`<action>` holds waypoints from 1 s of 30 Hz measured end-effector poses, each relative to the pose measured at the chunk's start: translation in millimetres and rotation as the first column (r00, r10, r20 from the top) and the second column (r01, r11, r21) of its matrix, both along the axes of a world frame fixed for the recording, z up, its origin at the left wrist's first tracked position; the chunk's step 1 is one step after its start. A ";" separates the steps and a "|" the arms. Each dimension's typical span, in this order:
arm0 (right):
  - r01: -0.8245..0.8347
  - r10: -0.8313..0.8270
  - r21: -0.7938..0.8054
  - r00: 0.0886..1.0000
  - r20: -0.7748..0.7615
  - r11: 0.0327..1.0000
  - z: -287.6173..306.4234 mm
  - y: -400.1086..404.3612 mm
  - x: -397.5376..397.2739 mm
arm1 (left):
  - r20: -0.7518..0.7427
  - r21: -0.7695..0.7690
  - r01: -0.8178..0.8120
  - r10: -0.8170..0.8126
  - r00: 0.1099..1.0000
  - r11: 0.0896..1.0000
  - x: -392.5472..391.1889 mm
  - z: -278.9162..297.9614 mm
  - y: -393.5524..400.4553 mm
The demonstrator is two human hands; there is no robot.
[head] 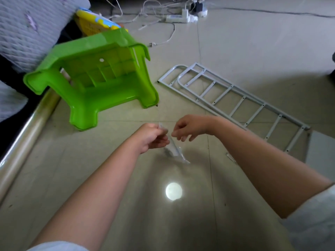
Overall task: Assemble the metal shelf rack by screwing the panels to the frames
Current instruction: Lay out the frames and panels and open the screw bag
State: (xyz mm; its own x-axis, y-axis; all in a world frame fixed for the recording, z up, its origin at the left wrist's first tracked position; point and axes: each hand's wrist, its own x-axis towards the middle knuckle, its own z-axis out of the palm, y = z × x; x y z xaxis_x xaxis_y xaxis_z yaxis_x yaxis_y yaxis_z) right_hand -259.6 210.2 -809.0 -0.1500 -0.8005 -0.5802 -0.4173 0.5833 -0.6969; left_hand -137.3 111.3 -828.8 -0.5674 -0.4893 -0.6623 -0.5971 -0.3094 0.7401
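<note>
Progress: nothing assembled; all screwing left.
Frames [235,104]: two, white tubular metal, ladder-like, rounded ends, stacked flat on floor [253,42], right of hands.
Panel [320,153]: flat pale sheet, partly visible beside frames.
Screw bag [172,149]: small clear crinkly plastic, dark hardware inside.
Left hand [152,136]: pinches bag top.
Right hand [188,127]: fingers curled at bag edge; grip unclear.
Stool [94,82]: glossy green plastic, tipped over.

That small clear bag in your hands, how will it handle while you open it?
Likely floppy: the clear plastic bag hangs limp and creased below the left hand, which pinches its top. Probably bottom-heavy, since dark small parts sit low in it. The film looks glossy, so it may slip; the right hand is at its top edge.
</note>
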 end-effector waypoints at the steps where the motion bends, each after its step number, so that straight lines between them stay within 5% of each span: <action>1: 0.013 -0.013 -0.033 1.000 0.008 0.999 1.5 -1.4 -0.3 | -0.016 -0.036 0.016 -0.016 1.000 0.999 -2.6 3.2 -1.6; 12: 0.093 -0.105 -0.196 0.993 -0.054 0.976 2.7 -7.3 0.1 | -0.086 -0.090 -0.011 0.003 0.996 0.996 -6.1 27.7 -17.6; 18: 0.276 -0.322 -0.277 0.936 -0.140 0.920 5.6 -9.3 -1.2 | -0.043 -0.280 0.041 -0.055 0.998 0.959 -2.5 25.9 -23.6; 24: 0.167 -0.266 -0.342 0.926 -0.266 0.925 13.4 -19.0 8.1 | -0.114 -0.415 -0.097 0.053 0.992 0.905 -8.4 24.2 -21.9; 30: 0.159 -0.221 -0.286 0.955 -0.200 0.945 15.9 -17.7 9.5 | -0.117 -0.419 0.125 -0.190 0.975 0.899 -2.8 22.4 -26.5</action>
